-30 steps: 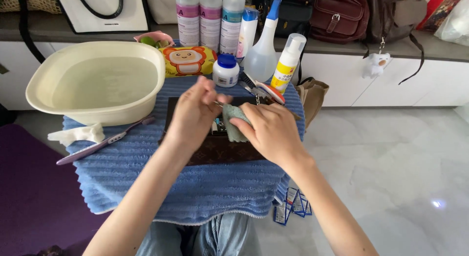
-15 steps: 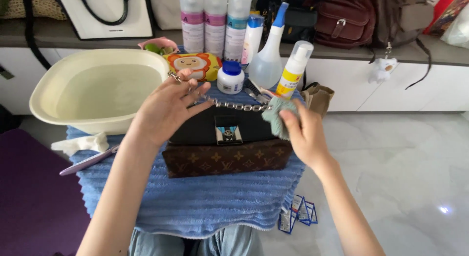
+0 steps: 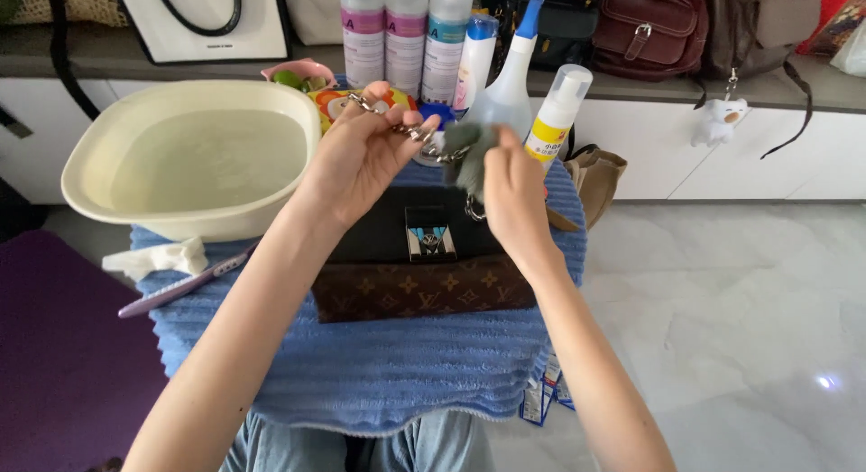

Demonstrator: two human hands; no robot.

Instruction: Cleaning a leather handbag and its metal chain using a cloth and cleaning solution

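Here, notes working outward from the hands.

Left hand (image 3: 361, 156): raised palm-up above the bag, fingers curled, pinching a metal chain (image 3: 406, 129) between thumb and fingertips.
Chain: silver, chunky links, strung from the left hand across to the right; a further loop shows by the right wrist, near the bag's top edge.
Right hand (image 3: 510, 197): closed around a cloth (image 3: 469, 152), pressing it onto the chain.
Cloth: grey-green, soft, bunched into a wad.
Handbag (image 3: 419, 265): lies flat under both hands on the towel; smooth black flap with a small metal clasp, brown patterned lower body; rectangular.
Towel (image 3: 388, 364): blue, ribbed terry, draped over the person's lap.
Basin (image 3: 194, 156): cream plastic, rounded oblong, holding clear water; sits on the towel's left part, just beside the bag.
Brush (image 3: 185, 287): slim, lilac handle, lying on the towel's left edge below the basin; a crumpled white rag (image 3: 158, 258) touches it.
Bottles (image 3: 424, 39): upright cylinders, a clear spray bottle (image 3: 505, 93) and a yellow-labelled foam pump (image 3: 555, 116), standing beyond the hands.
Floor (image 3: 722, 328): pale glossy tile, right side.
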